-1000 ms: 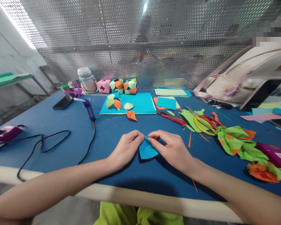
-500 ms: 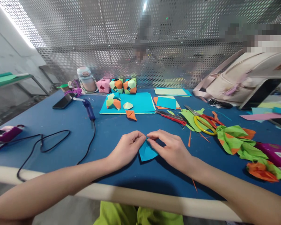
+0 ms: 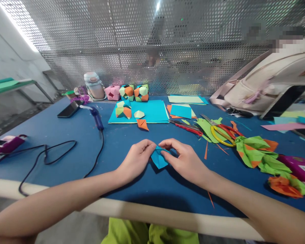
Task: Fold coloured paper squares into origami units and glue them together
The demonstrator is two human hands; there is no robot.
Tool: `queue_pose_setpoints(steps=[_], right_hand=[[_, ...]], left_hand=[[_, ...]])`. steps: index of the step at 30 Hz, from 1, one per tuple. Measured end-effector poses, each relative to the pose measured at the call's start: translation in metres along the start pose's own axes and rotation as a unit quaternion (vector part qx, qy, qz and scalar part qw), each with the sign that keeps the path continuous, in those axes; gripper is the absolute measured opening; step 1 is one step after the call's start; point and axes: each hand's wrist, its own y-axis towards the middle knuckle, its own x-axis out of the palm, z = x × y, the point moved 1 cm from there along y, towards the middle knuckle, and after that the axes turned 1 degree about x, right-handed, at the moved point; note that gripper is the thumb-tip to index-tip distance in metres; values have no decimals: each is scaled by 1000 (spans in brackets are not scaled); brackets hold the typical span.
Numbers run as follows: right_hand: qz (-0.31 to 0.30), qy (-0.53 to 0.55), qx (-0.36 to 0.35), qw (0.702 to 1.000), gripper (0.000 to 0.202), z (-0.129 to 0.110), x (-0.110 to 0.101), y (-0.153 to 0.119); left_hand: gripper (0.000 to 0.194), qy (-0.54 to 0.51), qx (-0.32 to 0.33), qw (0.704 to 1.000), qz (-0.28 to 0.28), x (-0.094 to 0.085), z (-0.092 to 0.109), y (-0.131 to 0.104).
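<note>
A small piece of folded blue paper is held just above the table between my two hands. My left hand pinches its upper left edge between thumb and fingers. On the other side, the thumb and fingers of my right hand close on its upper right part. The paper's lower corner points toward me, and creases show on its face. Beyond my hands lie an orange folded paper piece, a pale green folded piece and a partly joined multicoloured paper shape.
Blue sheets lie behind, near paper balls and a bottle. Scissors, a red-handled cutter and crumpled paper are at right. A glue gun with a black cord stands left.
The blue paper has turned and lifted slightly, its lower corner now nearer the middle. My hands have shifted a little apart along its upper edge, both still gripping it.
</note>
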Motion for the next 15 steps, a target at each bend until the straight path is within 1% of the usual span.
queue_pose_setpoints(steps=[2,3,7,8,10,13,15], right_hand=[[6,-8,-23,1000,14,1,0,0],[7,-12,-45,999,14,1,-1,-1],[-16,-20,-187,982,17,3,-1,0],[-22,-20,-210,977,17,3,0,0],[-23,-19,-220,975,17,4,0,0],[-12,-33,-202,979,16,5,0,0],[1,-56,-192,980,11,5,-1,0]], left_hand=[[27,-23,-11,1000,-5,0,-1,1],[27,-34,-15,999,-7,0,-1,1],[26,-102,-36,994,-17,2,-1,1],[26,-118,-41,992,-20,2,-1,1],[26,-139,-50,989,-20,2,0,1],[25,-166,-63,984,-16,2,1,2],[25,-191,-73,979,-15,3,1,2]])
